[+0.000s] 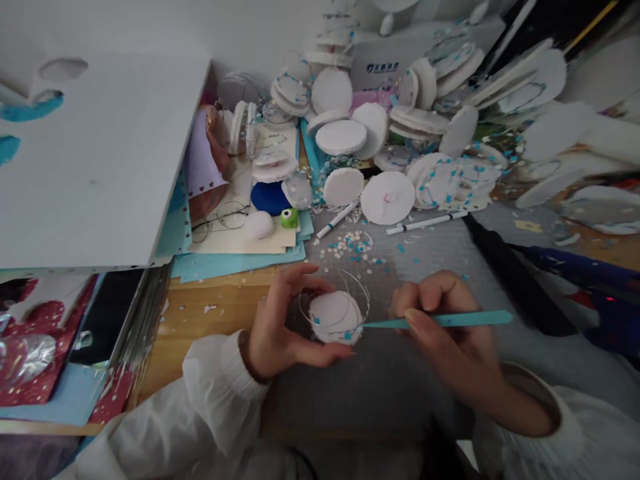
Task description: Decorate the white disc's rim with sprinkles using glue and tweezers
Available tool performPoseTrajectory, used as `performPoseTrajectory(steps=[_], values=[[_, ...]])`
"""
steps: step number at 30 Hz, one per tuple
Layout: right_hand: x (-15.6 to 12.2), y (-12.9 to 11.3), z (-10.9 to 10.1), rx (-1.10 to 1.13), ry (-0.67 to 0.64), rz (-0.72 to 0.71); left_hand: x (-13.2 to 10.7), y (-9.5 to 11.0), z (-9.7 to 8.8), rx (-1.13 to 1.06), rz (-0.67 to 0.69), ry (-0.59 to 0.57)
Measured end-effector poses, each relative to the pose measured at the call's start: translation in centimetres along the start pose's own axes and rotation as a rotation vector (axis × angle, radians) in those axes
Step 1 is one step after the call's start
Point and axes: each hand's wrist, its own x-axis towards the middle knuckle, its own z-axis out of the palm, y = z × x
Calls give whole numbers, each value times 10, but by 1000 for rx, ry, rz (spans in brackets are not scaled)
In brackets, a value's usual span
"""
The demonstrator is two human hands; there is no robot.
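Between the thumb and fingers of my left hand [283, 327] is a small white foam disc [335, 315], with thin looped wire standing over it and a few blue bits on its near rim. My right hand [445, 327] pinches teal tweezers [465, 319], held level. Their tip meets the disc's right edge; whether a small piece is gripped there is too fine to tell. Beyond both hands, tiny blue and white flower-shaped pieces [353, 247] are scattered on the grey cutting mat [390, 267].
Many white discs [387, 198] with wire and blue flowers crowd the back. Two white pens [425, 223] and a green craft punch [289, 218] lie nearer. A blue glue gun [565, 267] rests at right. A large white board [100, 160] covers the left, above packaged sheets [45, 347].
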Motion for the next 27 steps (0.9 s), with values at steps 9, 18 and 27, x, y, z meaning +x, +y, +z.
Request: performPoseTrajectory(steps=[9,18,27], values=[[2,0,2,-66,5,-64,-1,0,0,-13,23,4],[2,0,3,-74,-12,-60,-1,1,0,-9,27,9],[1,2,2,-119,-66,-134,-1,1,0,13,43,15]])
